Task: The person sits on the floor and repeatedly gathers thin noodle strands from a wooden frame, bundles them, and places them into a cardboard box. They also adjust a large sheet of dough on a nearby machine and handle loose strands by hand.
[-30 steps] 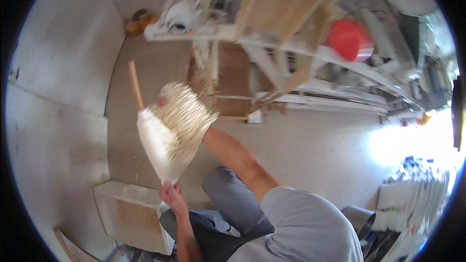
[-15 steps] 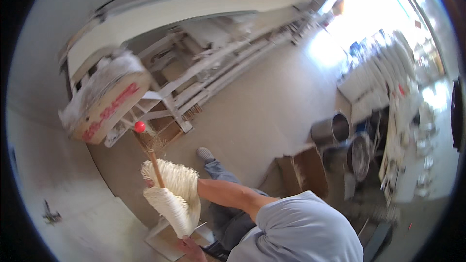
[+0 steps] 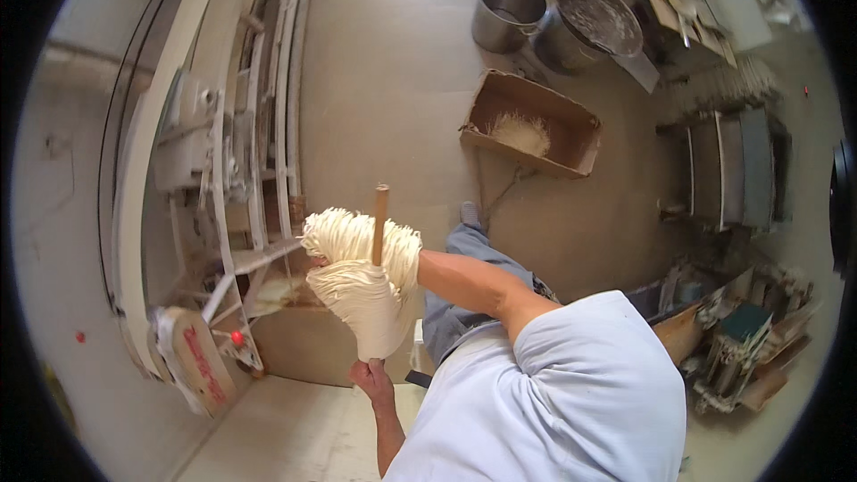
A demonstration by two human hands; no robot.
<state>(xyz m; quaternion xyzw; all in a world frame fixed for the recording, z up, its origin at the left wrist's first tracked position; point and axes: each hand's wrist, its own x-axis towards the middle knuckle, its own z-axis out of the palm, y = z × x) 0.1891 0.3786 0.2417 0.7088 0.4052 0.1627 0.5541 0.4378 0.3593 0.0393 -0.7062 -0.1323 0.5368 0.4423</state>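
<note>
A thick bundle of pale fresh noodles [image 3: 361,303] hangs on a wooden stick [image 3: 380,225], whose bare far end juts out above it. My left hand [image 3: 373,379] is closed at the near, tapered end of the bundle, in line with the stick; the stick's near end is hidden there. My right forearm reaches in from the right and passes under the noodles' loose, cut-looking strands. Only a bit of my right hand [image 3: 316,261] shows at the bundle's left edge. Its fingers are mostly covered, so their grip cannot be made out.
A long machine frame [image 3: 219,187] with a pale belt runs along the left, with a red knob [image 3: 237,337] near its end. Ahead stand a cardboard box [image 3: 580,147] with noodle scraps, a steel pot [image 3: 509,13] and a second floury pot [image 3: 571,40]. Cluttered machinery [image 3: 745,330] stands at right.
My view and body have turned to the right, so the machine lies further left and the box and pots stand ahead. The noodles, stick and both hands have come round with me.
</note>
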